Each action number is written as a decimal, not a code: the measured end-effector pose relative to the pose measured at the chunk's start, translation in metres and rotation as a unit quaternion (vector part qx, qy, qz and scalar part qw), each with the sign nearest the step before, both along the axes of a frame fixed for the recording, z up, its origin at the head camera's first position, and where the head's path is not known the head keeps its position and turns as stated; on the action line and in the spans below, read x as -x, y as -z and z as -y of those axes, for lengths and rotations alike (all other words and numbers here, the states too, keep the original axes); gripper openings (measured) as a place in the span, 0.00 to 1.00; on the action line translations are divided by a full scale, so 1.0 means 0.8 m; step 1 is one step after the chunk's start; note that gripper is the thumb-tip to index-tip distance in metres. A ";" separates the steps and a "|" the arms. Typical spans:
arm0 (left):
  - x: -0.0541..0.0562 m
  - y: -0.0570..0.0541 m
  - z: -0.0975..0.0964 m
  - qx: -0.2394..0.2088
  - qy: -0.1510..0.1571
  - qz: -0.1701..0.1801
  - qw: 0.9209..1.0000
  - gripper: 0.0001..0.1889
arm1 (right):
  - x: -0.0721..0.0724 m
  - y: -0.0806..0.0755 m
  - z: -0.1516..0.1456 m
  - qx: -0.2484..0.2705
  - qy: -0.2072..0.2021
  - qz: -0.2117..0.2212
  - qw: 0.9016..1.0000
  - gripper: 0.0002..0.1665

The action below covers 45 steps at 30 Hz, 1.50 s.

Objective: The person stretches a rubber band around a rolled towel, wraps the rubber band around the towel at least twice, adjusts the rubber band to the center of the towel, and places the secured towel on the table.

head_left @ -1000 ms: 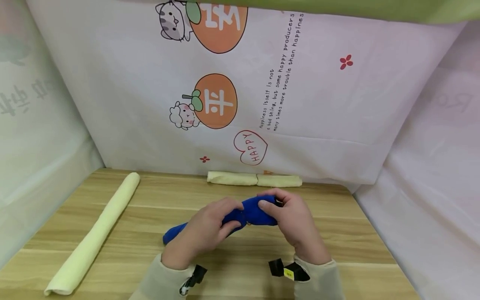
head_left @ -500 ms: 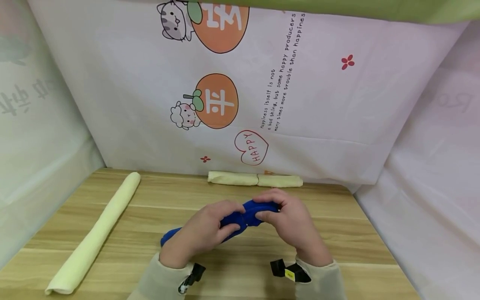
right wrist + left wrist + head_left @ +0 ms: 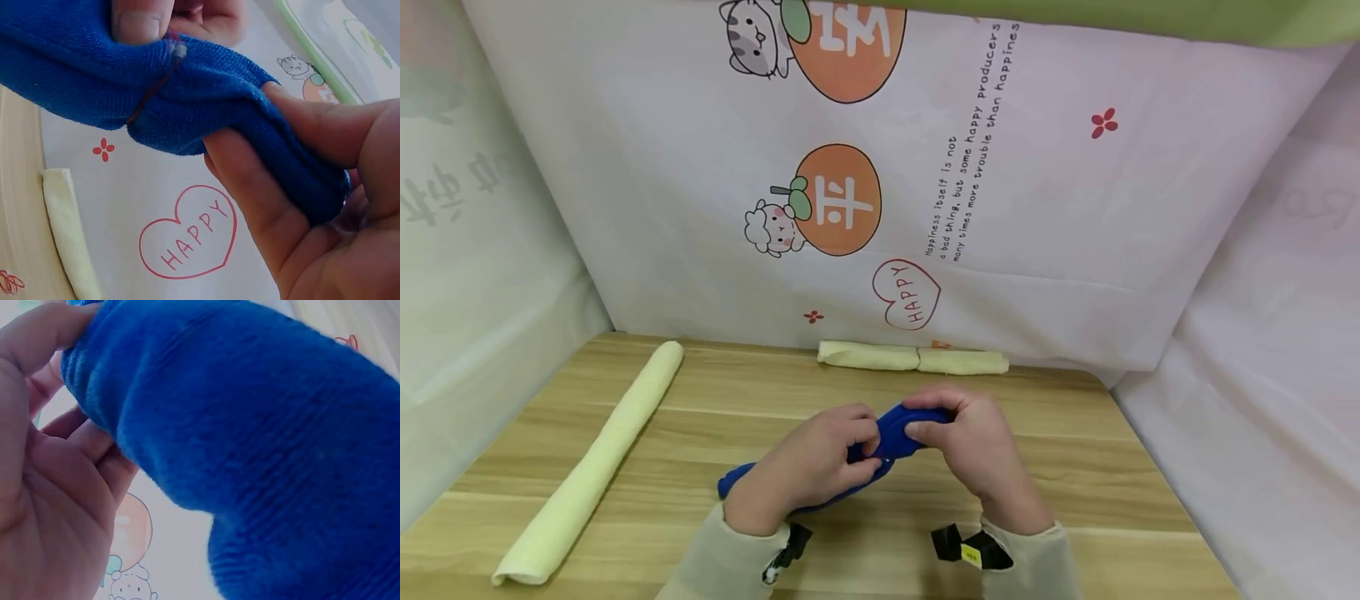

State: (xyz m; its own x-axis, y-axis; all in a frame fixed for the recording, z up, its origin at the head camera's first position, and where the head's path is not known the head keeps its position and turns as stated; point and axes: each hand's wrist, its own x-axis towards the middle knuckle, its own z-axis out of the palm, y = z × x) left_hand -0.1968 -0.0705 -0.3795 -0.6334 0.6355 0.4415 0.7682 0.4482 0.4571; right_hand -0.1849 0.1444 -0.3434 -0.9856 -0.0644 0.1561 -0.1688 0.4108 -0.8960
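Fingers: left hand (image 3: 811,460) and right hand (image 3: 976,440) both pinched blue roll (image 3: 897,432) | Place: between hands, over bench (image 3: 1112,492) | Step: seemingly adjusting its band (image 3: 149,94), on or off unclear | Next: likely called for steady right hold

Blue cloth roll (image 3: 898,433), bent, cinched by thin band (image 3: 150,92).

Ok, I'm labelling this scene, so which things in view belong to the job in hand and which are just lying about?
In the job:
blue cloth roll, held by left grip and right grip
thin band round the blue cloth roll

Apparently just lying about, untouched:
long pale-yellow roll, on the person's left
shorter pale-yellow roll, near the table's far edge
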 end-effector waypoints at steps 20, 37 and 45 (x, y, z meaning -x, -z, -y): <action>-0.003 -0.001 -0.005 0.013 -0.052 -0.023 0.998 0.18 | 0.009 0.001 -0.010 0.132 -0.007 0.070 0.989 0.18; 0.001 0.004 0.004 -0.001 -0.011 0.110 0.994 0.24 | 0.009 0.001 -0.023 -0.056 -0.035 -0.042 0.997 0.08; 0.005 0.003 0.010 -0.097 0.008 0.036 0.995 0.13 | 0.008 -0.001 -0.028 -0.038 -0.017 -0.027 0.999 0.08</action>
